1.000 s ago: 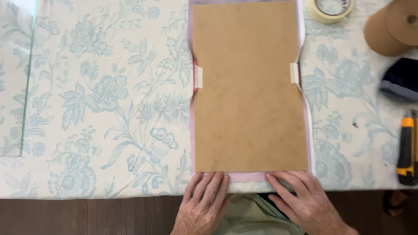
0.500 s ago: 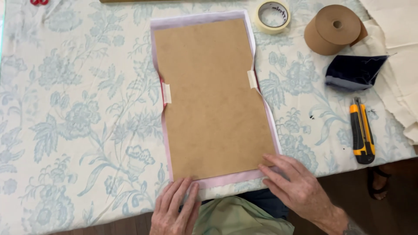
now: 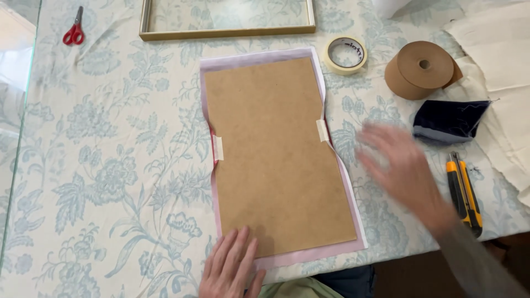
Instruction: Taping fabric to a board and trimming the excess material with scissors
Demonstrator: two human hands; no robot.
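Scissors [image 3: 73, 34], red-handled, lie far up and left of the left hand, well clear of the work.

A gilt frame [image 3: 226, 25] lies flat beyond the board, set aside with its opening facing up.

The left hand [image 3: 232, 267] rests palm down, fingers extended and slightly spread, on the near left corner of the board [image 3: 279, 154]. It grips nothing; its flat pressure appears to pin the board so that it does not slide on the cloth beneath.

The board, a brown rectangle, lies directly ahead of the left hand and just left of the right hand. Under it lies a pink fabric [image 3: 309, 255], its margin showing on all sides. Two short tape tabs [image 3: 218, 148], one at each long edge, draw the margin onto the board, which explains the inward pinch of the fabric at mid-length.

A roll of masking tape [image 3: 345, 54] lies flat just past the far right corner of the board, beyond the right hand.

The right hand [image 3: 406, 171] is open, fingers spread, blurred with motion, above the tablecloth [image 3: 110, 165] just beside the board's right edge. It holds nothing.

A brown tape roll [image 3: 422, 69] lies farther beyond that hand. A dark blue cloth [image 3: 447, 121] lies just past its fingertips. A yellow utility knife [image 3: 464, 193] lies immediately right of it.
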